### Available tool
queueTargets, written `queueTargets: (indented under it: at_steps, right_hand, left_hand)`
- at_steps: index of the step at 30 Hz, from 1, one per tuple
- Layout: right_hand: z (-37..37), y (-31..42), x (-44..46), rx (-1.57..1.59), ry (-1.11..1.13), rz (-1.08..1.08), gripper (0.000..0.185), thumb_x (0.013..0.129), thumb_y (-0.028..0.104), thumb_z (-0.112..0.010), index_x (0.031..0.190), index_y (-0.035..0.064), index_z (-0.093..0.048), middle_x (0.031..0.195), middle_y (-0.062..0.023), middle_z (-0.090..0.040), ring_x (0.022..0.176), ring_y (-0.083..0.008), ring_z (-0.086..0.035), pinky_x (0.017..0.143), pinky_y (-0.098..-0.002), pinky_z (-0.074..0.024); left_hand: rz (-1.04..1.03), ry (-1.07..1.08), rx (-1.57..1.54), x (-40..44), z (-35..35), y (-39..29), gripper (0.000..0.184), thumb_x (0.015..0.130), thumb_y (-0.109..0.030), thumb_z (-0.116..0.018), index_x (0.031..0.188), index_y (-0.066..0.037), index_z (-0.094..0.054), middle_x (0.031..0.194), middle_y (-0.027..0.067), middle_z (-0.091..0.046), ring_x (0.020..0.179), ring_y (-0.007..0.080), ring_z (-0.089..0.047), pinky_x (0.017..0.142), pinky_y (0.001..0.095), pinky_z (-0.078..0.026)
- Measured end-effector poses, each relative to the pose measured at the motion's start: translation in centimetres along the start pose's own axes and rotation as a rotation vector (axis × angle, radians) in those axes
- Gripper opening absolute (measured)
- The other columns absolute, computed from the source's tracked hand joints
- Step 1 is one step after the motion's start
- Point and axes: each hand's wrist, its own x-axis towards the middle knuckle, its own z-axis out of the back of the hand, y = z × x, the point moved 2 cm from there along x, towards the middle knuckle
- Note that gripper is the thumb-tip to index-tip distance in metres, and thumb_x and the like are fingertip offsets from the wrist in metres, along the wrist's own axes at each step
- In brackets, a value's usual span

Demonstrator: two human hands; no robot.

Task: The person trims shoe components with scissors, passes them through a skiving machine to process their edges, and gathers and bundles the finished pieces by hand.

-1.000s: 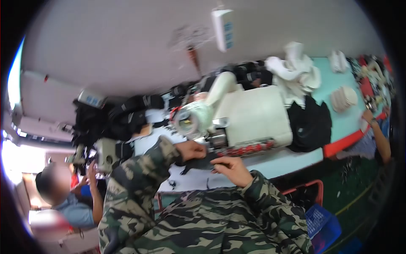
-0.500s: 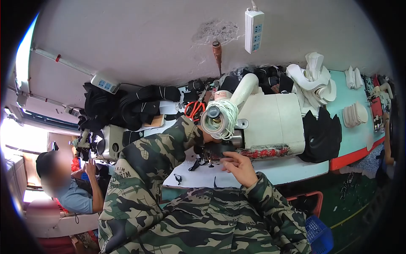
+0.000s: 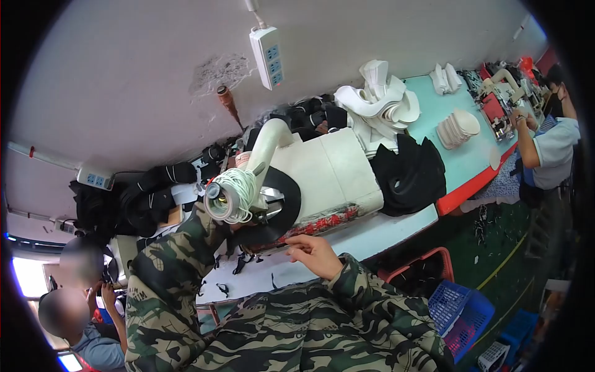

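A cream sewing machine (image 3: pixel 334 177) stands in front of me, with a coil of pale cord (image 3: pixel 238 192) on its head. A black curved piece (image 3: pixel 282 214) lies around the machine's working end and over part of its body. My left hand (image 3: pixel 234 228) is mostly hidden behind the cord and my camouflage sleeve, beside the black piece; its fingers do not show. Near the lower edge of the black piece is my right hand (image 3: pixel 315 255), its thumb and forefinger close together at the edge. What they hold, if anything, is too small to make out.
Black pieces (image 3: pixel 409 177), white curved pieces (image 3: pixel 384 102) and a beige stack (image 3: pixel 458 129) lie to the right on the table (image 3: pixel 424 118). A blue basket (image 3: pixel 462 316) and a red-rimmed bin (image 3: pixel 443 257) stand below right. People sit at the left and right.
The view has swung to the right. The black piece, small between both hands at first, now spreads around the machine's end. My left hand has gone behind the cord coil.
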Motion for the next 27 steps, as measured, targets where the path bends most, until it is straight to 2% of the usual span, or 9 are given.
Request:
queueTargets:
  at_steps: [3, 5, 7, 8, 10, 11, 15, 20, 27]
  right_hand:
    - [-0.4, 3.4, -1.2, -0.339, -0.126, 0.167, 0.032, 0.077, 0.009, -0.060, 0.108, 0.0022, -0.059, 0.084, -0.0107, -0.063, 0.073, -0.0217, -0.062, 0.071, -0.0294, -0.0491]
    - [-0.9, 6.9, -1.7, -1.277, -0.410, 0.843, 0.032, 0.072, 0.009, -0.061, 0.104, 0.0041, -0.062, 0.083, -0.0103, -0.064, 0.080, -0.0261, -0.062, 0.077, -0.0329, -0.0478]
    - [-0.5, 6.7, -1.2, -1.315, -0.416, 0.840, 0.031, 0.070, 0.009, -0.060, 0.100, 0.0051, -0.063, 0.082, -0.0104, -0.063, 0.084, -0.0270, -0.061, 0.080, -0.0347, -0.0464]
    - [0.8, 5.9, -0.6, -1.143, -0.364, 0.742, 0.029, 0.070, 0.007, -0.059, 0.099, 0.0045, -0.063, 0.082, -0.0095, -0.064, 0.084, -0.0258, -0.062, 0.079, -0.0338, -0.0469]
    - [3.7, 5.9, -0.2, -0.515, -0.290, 0.454, 0.023, 0.074, 0.004, -0.058, 0.097, 0.0029, -0.063, 0.083, -0.0069, -0.064, 0.082, -0.0215, -0.062, 0.075, -0.0311, -0.0479]
    - [5.0, 6.3, -0.4, -0.064, -0.267, 0.241, 0.019, 0.076, 0.002, -0.058, 0.095, 0.0020, -0.062, 0.084, -0.0052, -0.064, 0.081, -0.0184, -0.062, 0.073, -0.0292, -0.0484]
    - [8.5, 8.2, -1.7, 0.544, -0.289, 0.285, 0.015, 0.089, 0.004, -0.051, 0.095, -0.0048, -0.061, 0.090, -0.0087, -0.064, 0.085, -0.0181, -0.063, 0.077, -0.0295, -0.0488]
    - [12.2, 7.5, -3.6, 0.650, -0.292, 0.244, 0.012, 0.086, 0.001, -0.053, 0.095, -0.0056, -0.059, 0.093, -0.0100, -0.063, 0.083, -0.0175, -0.062, 0.073, -0.0288, -0.0494]
    - [15.2, 7.0, -5.4, 0.599, -0.186, 0.188, 0.018, 0.077, -0.004, -0.060, 0.096, -0.0027, -0.060, 0.092, -0.0062, -0.063, 0.082, -0.0134, -0.060, 0.076, -0.0270, -0.0480]
  left_hand:
    - [0.127, 0.037, -0.042, -2.7, -2.3, -1.3, 0.025, 0.086, -0.022, -0.053, 0.096, 0.000, -0.061, 0.086, 0.0134, -0.064, 0.080, 0.0219, -0.060, 0.074, 0.0341, -0.044]
    - [0.129, 0.046, -0.176, -4.1, -4.7, -1.3, 0.024, 0.086, -0.023, -0.054, 0.091, 0.000, -0.061, 0.075, 0.0093, -0.063, 0.067, 0.0176, -0.057, 0.063, 0.0314, -0.044]
    - [-0.020, -0.027, -0.430, -4.9, -6.3, -3.7, 0.019, 0.090, -0.015, -0.048, 0.081, 0.001, -0.056, 0.067, 0.0014, -0.049, 0.063, 0.0084, -0.044, 0.059, 0.0276, -0.040]
    - [-0.122, -0.036, -0.533, -4.8, -6.7, -4.6, 0.017, 0.091, -0.015, -0.047, 0.092, 0.000, -0.057, 0.070, 0.0092, -0.056, 0.061, 0.0137, -0.051, 0.056, 0.0291, -0.041]
    - [0.123, -0.092, -0.768, -5.6, -4.7, -9.5, 0.018, 0.093, -0.012, -0.044, 0.104, -0.001, -0.054, 0.082, 0.0078, -0.061, 0.071, 0.0128, -0.058, 0.055, 0.0279, -0.048]
    - [-0.141, -0.272, -0.518, -4.9, -4.8, -9.4, 0.026, 0.096, -0.013, -0.038, 0.116, 0.000, -0.048, 0.092, 0.0053, -0.057, 0.063, 0.0075, -0.052, 0.051, 0.0230, -0.050]
    - [-0.118, -0.036, -0.731, -3.6, -4.0, -13.9, 0.031, 0.096, -0.011, -0.036, 0.124, 0.001, -0.042, 0.103, 0.0089, -0.057, 0.062, 0.0092, -0.054, 0.050, 0.0214, -0.047]
    - [-0.065, 0.311, -0.797, -0.4, -5.5, -17.6, 0.019, 0.091, -0.015, -0.049, 0.096, 0.001, -0.056, 0.065, 0.0030, -0.055, 0.039, 0.0066, -0.047, 0.036, 0.0214, -0.038]
    - [0.061, 0.455, -0.901, 4.1, -8.1, -20.7, 0.022, 0.095, -0.022, -0.044, 0.090, -0.003, -0.054, 0.059, -0.0011, -0.049, 0.038, 0.0053, -0.047, 0.036, 0.0190, -0.035]
